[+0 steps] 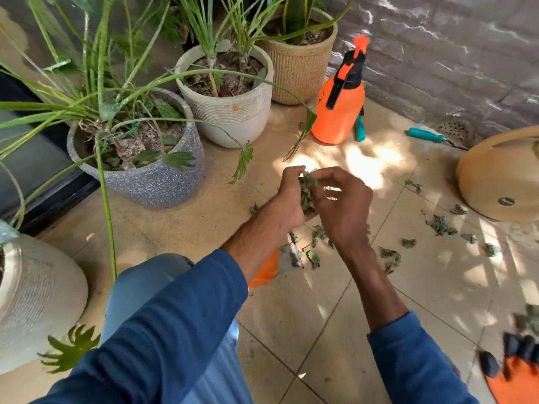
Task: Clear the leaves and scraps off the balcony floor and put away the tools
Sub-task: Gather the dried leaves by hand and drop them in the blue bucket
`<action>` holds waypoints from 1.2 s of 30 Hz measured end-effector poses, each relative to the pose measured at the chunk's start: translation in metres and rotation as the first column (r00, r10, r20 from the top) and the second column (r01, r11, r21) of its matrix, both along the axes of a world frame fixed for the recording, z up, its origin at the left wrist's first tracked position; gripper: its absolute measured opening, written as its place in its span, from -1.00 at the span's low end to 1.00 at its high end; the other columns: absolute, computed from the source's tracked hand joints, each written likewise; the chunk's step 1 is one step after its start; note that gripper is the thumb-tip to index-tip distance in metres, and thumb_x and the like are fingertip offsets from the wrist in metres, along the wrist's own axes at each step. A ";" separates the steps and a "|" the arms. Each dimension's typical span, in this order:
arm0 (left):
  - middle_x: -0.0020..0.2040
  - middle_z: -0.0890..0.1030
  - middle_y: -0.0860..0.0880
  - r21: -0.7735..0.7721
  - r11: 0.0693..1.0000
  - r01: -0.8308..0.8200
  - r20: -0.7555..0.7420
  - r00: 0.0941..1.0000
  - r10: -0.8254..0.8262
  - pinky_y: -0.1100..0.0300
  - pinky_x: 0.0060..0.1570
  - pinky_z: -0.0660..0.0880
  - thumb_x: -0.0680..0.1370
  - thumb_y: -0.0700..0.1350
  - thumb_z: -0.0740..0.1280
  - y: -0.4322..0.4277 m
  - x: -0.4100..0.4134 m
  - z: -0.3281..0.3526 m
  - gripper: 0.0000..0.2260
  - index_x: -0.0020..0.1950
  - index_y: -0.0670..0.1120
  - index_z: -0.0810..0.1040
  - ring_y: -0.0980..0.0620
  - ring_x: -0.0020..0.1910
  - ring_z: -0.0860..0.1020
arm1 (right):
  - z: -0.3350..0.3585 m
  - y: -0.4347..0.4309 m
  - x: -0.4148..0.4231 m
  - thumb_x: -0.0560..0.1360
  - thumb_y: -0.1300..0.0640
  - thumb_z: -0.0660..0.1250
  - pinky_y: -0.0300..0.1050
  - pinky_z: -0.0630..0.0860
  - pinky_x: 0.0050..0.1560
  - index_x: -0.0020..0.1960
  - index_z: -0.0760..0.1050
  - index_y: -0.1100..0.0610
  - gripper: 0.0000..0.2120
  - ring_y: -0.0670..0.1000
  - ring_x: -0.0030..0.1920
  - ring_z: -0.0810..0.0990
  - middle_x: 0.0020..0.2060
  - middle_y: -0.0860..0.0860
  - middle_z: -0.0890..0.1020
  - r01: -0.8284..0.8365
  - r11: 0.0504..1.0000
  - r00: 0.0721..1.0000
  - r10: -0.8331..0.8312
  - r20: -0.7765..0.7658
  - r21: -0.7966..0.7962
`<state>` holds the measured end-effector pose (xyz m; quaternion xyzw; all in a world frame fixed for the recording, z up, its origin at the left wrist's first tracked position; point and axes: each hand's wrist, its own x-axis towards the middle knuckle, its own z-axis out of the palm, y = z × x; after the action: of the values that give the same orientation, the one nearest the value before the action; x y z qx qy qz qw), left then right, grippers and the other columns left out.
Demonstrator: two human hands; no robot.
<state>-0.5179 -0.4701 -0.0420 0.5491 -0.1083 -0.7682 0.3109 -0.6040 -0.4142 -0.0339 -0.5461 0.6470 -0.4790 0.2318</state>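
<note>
The tiled floor (320,330) carries three planted pots along the left: grey (151,182), white (233,112) and woven (300,74). Just right of them an orange sprayer (335,112) stands upright by the wall. The left hand (287,196) is cupped around a wad (306,195) of leaves, and the right hand (341,205) pinches at the top of that wad. More leaves (440,225) lie scattered on the tiles below and to the right. A teal-handled tool (425,135) lies near the drain.
</note>
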 end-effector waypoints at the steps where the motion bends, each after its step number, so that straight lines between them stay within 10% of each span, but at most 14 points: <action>1: -0.36 0.62 -0.01 0.006 1.000 -0.002 -0.009 1.000 0.002 0.27 -0.41 0.43 0.59 0.11 0.16 0.000 0.001 0.001 -0.62 -0.20 -0.11 0.60 0.04 -0.44 0.56 | -0.002 0.001 0.000 0.46 0.35 0.39 -0.36 0.53 -0.08 0.02 0.68 0.06 -0.75 -0.17 -0.08 0.64 -0.12 -0.17 0.69 -0.007 1.000 0.995 0.006 -0.102 -0.012; 12: -0.38 0.56 -0.04 0.009 0.996 -0.091 0.101 0.991 0.090 0.23 -0.41 0.40 0.49 0.11 0.30 -0.009 0.003 -0.009 -0.70 -0.25 -0.11 0.53 -0.04 -0.38 0.52 | -0.013 0.002 0.017 0.35 0.27 0.19 -0.07 0.35 -0.24 -0.17 0.54 0.22 -0.84 0.04 -0.32 0.39 -0.33 0.06 0.54 -0.297 0.952 0.831 0.295 -0.472 0.071; 30: -0.45 0.52 0.01 -0.001 0.987 0.158 0.145 0.977 -0.156 0.25 -0.43 0.48 0.55 0.11 0.23 0.005 -0.004 -0.009 -0.67 -0.19 -0.13 0.55 0.03 -0.36 0.49 | -0.002 -0.007 -0.023 0.34 0.23 0.56 0.00 0.58 -0.12 -0.14 0.73 -0.05 -0.80 0.00 -0.13 0.63 -0.23 -0.09 0.70 -0.150 0.982 0.920 0.182 -0.348 0.115; 36: -0.40 0.50 0.01 -0.047 0.991 0.122 0.171 0.979 -0.112 0.34 -0.60 0.24 0.55 0.04 0.27 0.000 -0.006 -0.015 -0.75 -0.07 -0.13 0.58 0.11 -0.59 0.33 | -0.007 0.006 -0.025 0.53 0.18 0.45 -0.32 0.55 -0.08 0.07 0.72 0.04 -0.85 -0.21 -0.15 0.68 -0.16 -0.17 0.73 -0.229 0.966 0.967 0.240 -0.089 0.117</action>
<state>-0.5237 -0.4699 -0.0569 0.5954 -0.1880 -0.7328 0.2705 -0.6289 -0.4084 -0.0404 -0.6294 0.6133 -0.3849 0.2821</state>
